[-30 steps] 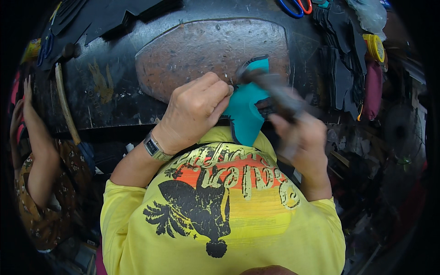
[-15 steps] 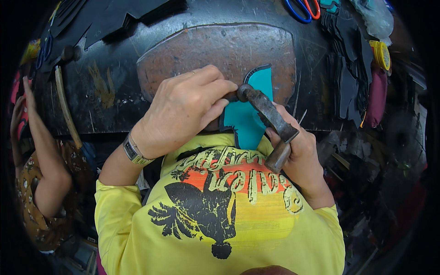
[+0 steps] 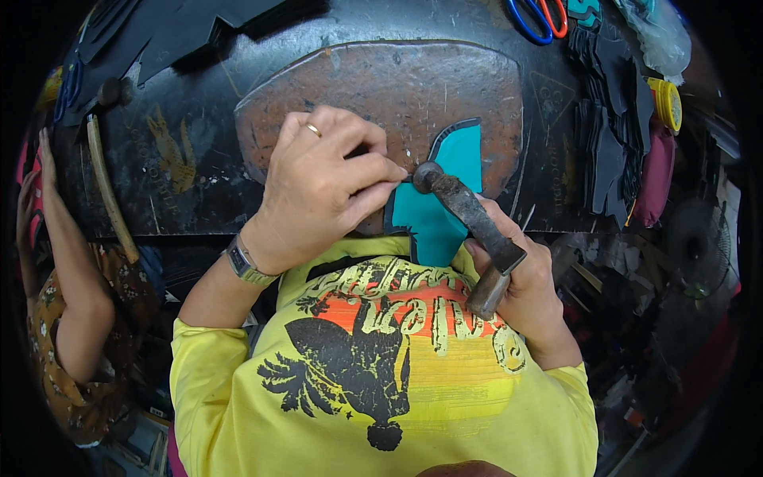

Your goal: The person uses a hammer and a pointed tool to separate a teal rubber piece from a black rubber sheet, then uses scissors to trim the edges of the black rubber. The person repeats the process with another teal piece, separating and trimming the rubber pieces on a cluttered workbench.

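Hammer in right hand; head up-left.

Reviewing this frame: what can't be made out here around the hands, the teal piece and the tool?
- Left hand fingertips: curled under, so what they pinch at the teal piece is hidden in the head view.
- Teal piece: its left edge lies under that hand, and the metal tool crosses it.
- Right hand: the palm and its grip on the tool are covered by the tool's handle.
- Scissors: cut off by the top edge.
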{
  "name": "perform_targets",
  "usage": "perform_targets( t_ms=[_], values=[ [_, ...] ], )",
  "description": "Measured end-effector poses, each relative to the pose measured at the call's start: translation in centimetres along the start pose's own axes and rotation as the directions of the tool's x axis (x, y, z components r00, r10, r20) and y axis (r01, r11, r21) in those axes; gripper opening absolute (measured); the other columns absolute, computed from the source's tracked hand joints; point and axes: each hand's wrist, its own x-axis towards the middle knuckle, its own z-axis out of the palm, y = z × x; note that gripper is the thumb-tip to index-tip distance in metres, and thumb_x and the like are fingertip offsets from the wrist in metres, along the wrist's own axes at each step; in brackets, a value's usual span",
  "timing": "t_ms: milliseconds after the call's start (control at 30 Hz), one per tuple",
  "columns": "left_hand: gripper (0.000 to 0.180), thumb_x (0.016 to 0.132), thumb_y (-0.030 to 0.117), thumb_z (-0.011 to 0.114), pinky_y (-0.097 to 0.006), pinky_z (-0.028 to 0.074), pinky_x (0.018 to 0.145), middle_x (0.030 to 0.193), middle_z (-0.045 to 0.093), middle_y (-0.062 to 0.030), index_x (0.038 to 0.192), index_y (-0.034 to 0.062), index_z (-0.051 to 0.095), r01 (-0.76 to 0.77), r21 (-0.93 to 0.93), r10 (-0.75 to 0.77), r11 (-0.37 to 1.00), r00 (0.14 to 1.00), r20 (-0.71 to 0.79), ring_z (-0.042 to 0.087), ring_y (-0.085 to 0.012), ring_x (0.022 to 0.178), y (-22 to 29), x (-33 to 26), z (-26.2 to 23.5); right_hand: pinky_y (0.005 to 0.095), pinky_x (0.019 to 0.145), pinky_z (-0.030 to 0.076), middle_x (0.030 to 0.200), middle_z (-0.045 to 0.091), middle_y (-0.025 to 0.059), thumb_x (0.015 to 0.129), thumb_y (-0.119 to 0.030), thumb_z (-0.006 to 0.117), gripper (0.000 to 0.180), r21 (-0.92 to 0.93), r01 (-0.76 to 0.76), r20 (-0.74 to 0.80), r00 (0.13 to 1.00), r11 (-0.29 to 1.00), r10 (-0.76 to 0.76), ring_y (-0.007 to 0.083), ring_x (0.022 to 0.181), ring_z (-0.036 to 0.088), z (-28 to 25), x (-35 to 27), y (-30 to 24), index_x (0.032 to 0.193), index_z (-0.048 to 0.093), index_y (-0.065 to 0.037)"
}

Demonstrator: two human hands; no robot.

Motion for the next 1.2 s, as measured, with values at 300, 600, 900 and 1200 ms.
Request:
perform_targets(
  t_ms=[300,600,900,1200],
  values=[
    [0.012,0.076,0.013,0.082,-0.039,0.04,0.086,0.094,0.063,-0.0003,0.088,0.0111,0.077,0.057,-0.041,-0.058,0.998,0.998,-0.007,0.059,-0.0218,0.098,0.2,-0.3,0.1,0.0399,0.068,0.057,0.099,0.071,0.0199,0.072,0.002,0.077,0.075,-0.032,0.057,-0.031,0.998,0.998,-0.058,0.0353,0.081,0.073,0.6,-0.1,0.4,0.143,0.054,-0.006],
    [0.016,0.074,0.002,0.079,-0.038,0.049,0.081,0.09,0.065,-0.0037,0.089,0.0067,0.075,-0.081,-0.157,0.073,0.984,0.996,-0.058,0.065,-0.0227,0.09,-0.4,-0.7,0.1,0.0387,0.067,0.056,0.097,0.071,0.0198,0.074,0.002,0.077,0.074,-0.057,0.091,-0.047,0.994,0.994,-0.094,0.0336,0.079,0.074,0.8,0.0,0.5,0.144,0.054,-0.006],
    [0.021,0.071,0.002,0.081,-0.038,0.05,0.083,0.092,0.064,-0.0054,0.09,0.0061,0.073,-0.093,-0.133,0.08,0.987,0.992,-0.1,0.066,-0.0236,0.093,-0.1,-0.9,0.3,0.0385,0.067,0.056,0.096,0.071,0.0196,0.075,0.002,0.078,0.074,-0.072,0.085,-0.035,0.995,0.994,-0.088,0.0339,0.08,0.074,0.5,0.1,0.3,0.144,0.054,-0.007],
    [0.021,0.071,0.004,0.081,-0.04,0.05,0.085,0.095,0.063,-0.0076,0.09,0.0042,0.071,-0.105,-0.077,0.097,0.992,0.99,-0.1,0.065,-0.0261,0.095,-0.2,-1.0,0.5,0.0382,0.065,0.056,0.092,0.07,0.018,0.074,-0.001,0.08,0.074,-0.054,0.097,-0.039,0.994,0.994,-0.099,0.0327,0.077,0.073,0.6,0.3,-0.1,0.144,0.054,-0.005]
  ],
)
